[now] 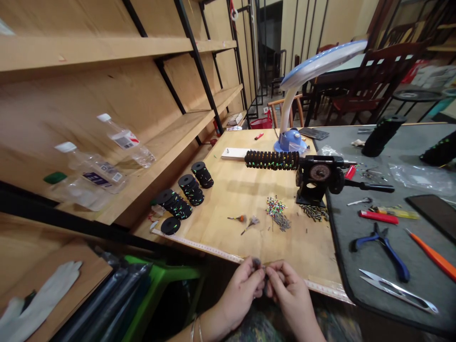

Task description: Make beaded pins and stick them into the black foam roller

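My left hand (245, 281) and my right hand (287, 289) meet at the table's front edge, fingertips pinched together. Between them is something small and dark, mostly covered by the fingers, so its kind cannot be made out. Just beyond lie two small feathery tufts on thin stems, one orange-tipped (242, 218) and one pale (253, 221). Farther on sit a pile of multicoloured beads (275, 205), a heap of small grey metal pieces (282, 222) and small brass-coloured pieces (315, 212). A black hand-cranked winder (317, 175) carries a row of black discs (272, 160) with bright bits.
Stacks of black foam spools (174, 203) line the table's left side. On the grey mat at right are blue-handled pliers (383, 247), tweezers (399, 290) and an orange tool (432, 256). A blue-white lamp (288, 137) stands behind; shelves with plastic bottles (128, 142) rise at left.
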Available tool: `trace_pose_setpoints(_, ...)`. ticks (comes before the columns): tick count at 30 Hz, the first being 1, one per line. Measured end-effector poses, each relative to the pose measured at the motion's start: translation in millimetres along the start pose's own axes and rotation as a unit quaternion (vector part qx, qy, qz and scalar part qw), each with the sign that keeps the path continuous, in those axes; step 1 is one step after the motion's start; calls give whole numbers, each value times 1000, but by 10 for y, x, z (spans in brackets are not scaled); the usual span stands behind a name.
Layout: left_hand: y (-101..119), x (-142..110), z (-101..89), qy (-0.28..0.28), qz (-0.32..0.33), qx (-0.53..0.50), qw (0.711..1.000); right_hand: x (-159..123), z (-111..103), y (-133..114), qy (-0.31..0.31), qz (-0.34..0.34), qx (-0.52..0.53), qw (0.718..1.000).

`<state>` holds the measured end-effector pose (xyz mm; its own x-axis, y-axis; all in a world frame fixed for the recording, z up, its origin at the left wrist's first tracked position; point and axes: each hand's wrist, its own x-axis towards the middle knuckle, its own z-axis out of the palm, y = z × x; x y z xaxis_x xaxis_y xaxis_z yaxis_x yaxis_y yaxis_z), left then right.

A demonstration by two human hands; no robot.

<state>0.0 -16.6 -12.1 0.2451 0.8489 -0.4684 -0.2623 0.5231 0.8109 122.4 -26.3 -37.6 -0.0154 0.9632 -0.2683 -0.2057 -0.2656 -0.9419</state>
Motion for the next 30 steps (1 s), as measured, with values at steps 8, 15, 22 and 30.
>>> trace_pose_setpoints(8, 12, -14, 19, -7, -41, -76, 996, -27, 6, -39, 3, -10, 0, 1000)
trace_pose_setpoints(15, -49, -12, 45, -3, -36, -126, 991, -29, -9, -30, -6, -8, 1, 1000)
trace_pose_setpoints(22, -72, -13, 40, -16, -19, -69, 997, -29, -20, 1, -9, -13, 3, 1000)
trace_pose_setpoints(30, -85, 10, 20, 7, 24, -23, 999, -65, -38, -10, 3, -24, -30, 999)
